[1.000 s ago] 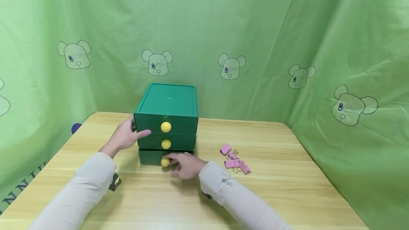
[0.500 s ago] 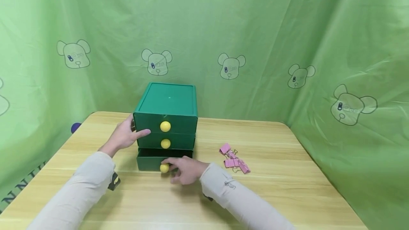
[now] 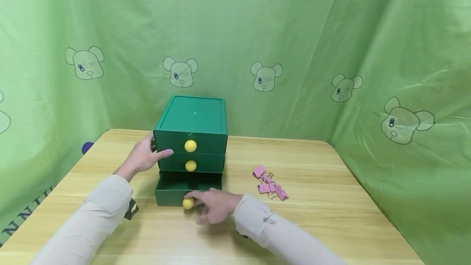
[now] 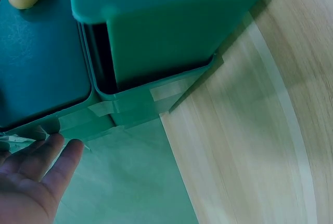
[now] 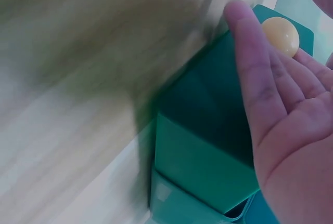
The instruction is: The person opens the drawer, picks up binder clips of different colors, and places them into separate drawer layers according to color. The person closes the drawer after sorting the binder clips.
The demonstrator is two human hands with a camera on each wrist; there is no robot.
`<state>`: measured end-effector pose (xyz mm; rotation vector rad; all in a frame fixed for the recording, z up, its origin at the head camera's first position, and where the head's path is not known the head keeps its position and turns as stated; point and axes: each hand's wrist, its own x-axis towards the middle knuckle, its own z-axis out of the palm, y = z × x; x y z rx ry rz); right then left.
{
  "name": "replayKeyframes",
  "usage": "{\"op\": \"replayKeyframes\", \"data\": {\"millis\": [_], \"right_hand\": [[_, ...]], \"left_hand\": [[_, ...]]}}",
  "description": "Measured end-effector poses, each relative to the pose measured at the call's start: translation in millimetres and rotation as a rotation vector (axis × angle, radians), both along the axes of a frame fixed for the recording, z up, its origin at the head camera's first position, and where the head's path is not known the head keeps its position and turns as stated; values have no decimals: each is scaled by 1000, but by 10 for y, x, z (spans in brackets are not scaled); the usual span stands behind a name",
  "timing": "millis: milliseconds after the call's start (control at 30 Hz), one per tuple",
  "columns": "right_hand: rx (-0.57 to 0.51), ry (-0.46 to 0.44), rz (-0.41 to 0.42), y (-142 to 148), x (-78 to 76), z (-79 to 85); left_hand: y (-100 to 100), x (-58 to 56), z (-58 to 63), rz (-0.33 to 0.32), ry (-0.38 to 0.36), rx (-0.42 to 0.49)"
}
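A green three-drawer cabinet [image 3: 196, 113] stands on the wooden table, with a round yellow knob on each drawer. Its bottom drawer [image 3: 165, 198] is pulled out, and the part of its inside that shows is bare. My right hand [image 3: 218, 205] holds that drawer's yellow knob [image 3: 188, 203] with its fingers; the thumb is apart from it. In the right wrist view the fingers reach past the knob [image 5: 281, 36]. My left hand [image 3: 141, 154] rests against the cabinet's left side, thumb across the front. Fairly straight fingertips [image 4: 71, 154] touch the side wall in the left wrist view.
Several pink binder clips [image 3: 271, 185] lie in a loose pile on the table, right of the cabinet. The table [image 3: 312, 216] has rounded back corners. Green curtains [image 3: 228, 19] with bear-head prints hang behind it and at both sides.
The bottom drawer has slid out toward me from nearly closed, my right hand moving with its knob. My left hand has stayed in place on the cabinet, and the clips have not moved.
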<state>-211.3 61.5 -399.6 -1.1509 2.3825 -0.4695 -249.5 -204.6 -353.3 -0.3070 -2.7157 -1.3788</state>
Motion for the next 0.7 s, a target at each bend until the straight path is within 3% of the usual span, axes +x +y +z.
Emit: {"op": "replayKeyframes", "data": {"millis": [700], "right_hand": [[79, -7, 66, 24, 249, 88]], "left_hand": [[-9, -9, -15, -7, 5, 7]]}}
